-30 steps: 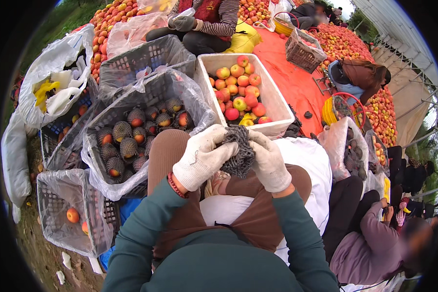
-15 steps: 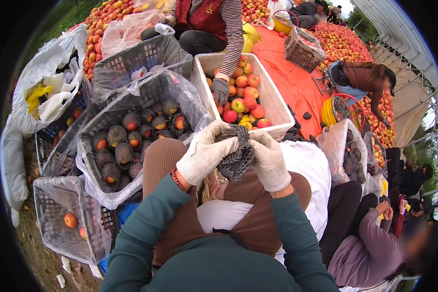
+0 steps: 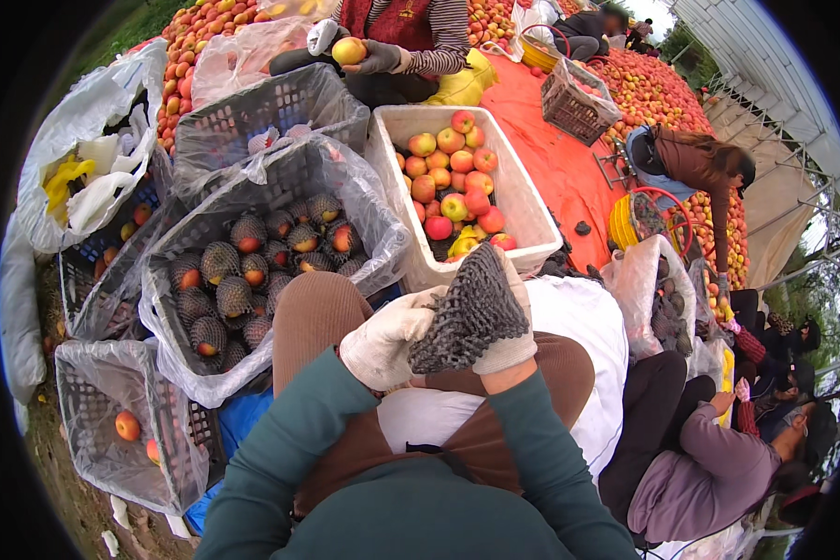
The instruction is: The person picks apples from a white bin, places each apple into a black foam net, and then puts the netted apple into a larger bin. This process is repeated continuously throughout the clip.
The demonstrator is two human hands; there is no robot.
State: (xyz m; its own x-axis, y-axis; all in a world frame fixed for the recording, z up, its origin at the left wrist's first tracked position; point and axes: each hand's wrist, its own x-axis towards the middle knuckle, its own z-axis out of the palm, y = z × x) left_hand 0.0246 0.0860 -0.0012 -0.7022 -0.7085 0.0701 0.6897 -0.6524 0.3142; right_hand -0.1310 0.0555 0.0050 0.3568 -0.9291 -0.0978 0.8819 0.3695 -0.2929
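Note:
Above my lap, a dark grey foam net sleeve [image 3: 467,317] is spread out flat and wide between my gloved hands. My left hand [image 3: 387,341], in a white work glove, pinches the sleeve's left edge. The sleeve covers most of the fingers of my right hand [image 3: 509,353], also white-gloved, which grips it from the right side and behind. Just beyond stands a white crate [image 3: 543,219] holding loose red and yellow apples [image 3: 477,203]. To the left, a plastic-lined crate [image 3: 179,359] holds several apples in the same dark netting [image 3: 234,296].
Across from me, a person in dark gloves holds an apple [image 3: 349,51]. A lined crate [image 3: 84,429] with a few apples stands at the lower left. A red tarp [image 3: 523,121] and large apple heaps lie beyond. Another person [image 3: 709,467] sits close on my right.
The bunched net sleeve has been opened out flat, and my right hand has moved partly behind it. Across from me, the person's hand has left the white crate and now holds an apple.

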